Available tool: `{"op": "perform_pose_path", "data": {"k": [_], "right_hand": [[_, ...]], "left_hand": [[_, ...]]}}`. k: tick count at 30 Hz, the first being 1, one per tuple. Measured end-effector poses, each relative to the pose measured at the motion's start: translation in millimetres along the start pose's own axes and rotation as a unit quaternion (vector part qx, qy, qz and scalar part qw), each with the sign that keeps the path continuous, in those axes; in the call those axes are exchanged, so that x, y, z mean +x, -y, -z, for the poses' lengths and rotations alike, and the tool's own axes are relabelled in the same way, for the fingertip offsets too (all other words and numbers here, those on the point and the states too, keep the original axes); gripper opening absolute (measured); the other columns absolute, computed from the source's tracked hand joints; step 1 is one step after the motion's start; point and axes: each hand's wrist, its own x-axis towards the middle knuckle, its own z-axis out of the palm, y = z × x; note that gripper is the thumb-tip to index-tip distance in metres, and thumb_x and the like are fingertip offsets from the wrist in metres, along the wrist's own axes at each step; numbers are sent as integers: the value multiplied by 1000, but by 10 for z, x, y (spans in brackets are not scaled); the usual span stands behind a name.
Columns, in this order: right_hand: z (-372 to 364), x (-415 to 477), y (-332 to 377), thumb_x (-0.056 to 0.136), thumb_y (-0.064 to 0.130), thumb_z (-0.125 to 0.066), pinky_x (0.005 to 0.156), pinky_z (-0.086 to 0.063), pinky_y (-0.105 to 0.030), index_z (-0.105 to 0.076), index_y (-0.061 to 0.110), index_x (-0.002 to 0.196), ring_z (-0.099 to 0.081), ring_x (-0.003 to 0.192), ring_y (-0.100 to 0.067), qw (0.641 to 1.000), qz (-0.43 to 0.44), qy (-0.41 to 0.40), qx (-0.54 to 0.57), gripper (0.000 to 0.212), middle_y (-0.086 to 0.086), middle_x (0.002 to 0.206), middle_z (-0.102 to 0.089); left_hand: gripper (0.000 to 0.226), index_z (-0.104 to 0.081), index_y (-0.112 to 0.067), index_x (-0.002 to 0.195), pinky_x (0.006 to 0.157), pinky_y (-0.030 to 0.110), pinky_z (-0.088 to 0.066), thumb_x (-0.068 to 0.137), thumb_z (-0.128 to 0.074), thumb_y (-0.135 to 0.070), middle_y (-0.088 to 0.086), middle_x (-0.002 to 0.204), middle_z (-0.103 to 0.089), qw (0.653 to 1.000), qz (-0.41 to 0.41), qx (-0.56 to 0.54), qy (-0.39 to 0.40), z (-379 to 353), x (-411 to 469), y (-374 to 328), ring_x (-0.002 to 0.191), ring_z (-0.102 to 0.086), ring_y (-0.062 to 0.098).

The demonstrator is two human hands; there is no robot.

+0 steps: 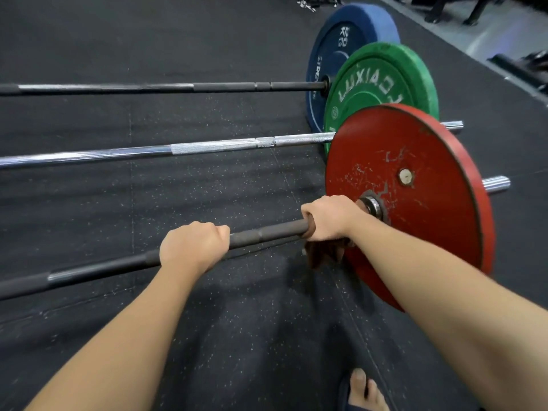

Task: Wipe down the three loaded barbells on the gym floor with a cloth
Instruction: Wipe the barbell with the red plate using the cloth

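Observation:
Three barbells lie side by side on the black rubber floor. The nearest dark bar (267, 232) carries a scuffed red plate (415, 203). My left hand (192, 244) grips this bar near its middle. My right hand (329, 221) grips it right beside the red plate's collar, wrapped round a dark brown cloth (323, 256) that hangs below the bar. Behind it lies a chrome bar (207, 148) with a green plate (382, 81). Farthest back is a dark bar (178, 88) with a blue plate (335, 54).
My bare foot in a dark sandal (361, 390) stands on the floor at the bottom edge. Gym equipment and a lighter floor strip (498, 34) lie at the top right. Small metal parts (308, 5) sit beyond the blue plate.

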Motion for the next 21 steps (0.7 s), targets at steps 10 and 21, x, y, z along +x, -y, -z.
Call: {"op": "perform_pose_path", "data": {"k": [10,21], "right_hand": [[-485,-475,-320,68,20,-79,81,-44,-42,-57,15,111,-53,89,-30,959,-64,-260,-93,48,-7,102,-55],[-279,-226,-427,79,50,-69,73,-49,-38,-61,26,97,-61,85,-28,993,-5,-82,-85,31,1,91,-58]], "left_hand": [[22,-33,-23,77,62,33,-38,90,-32,-5,-3,75,-45,1000,-14,-19,-9,-6,-55,9,72,-52,25],[20,-42,-24,82,63,32,-38,93,-35,-9,-3,71,-41,999,-1,-4,-42,-86,-115,-21,74,-52,29]]}}
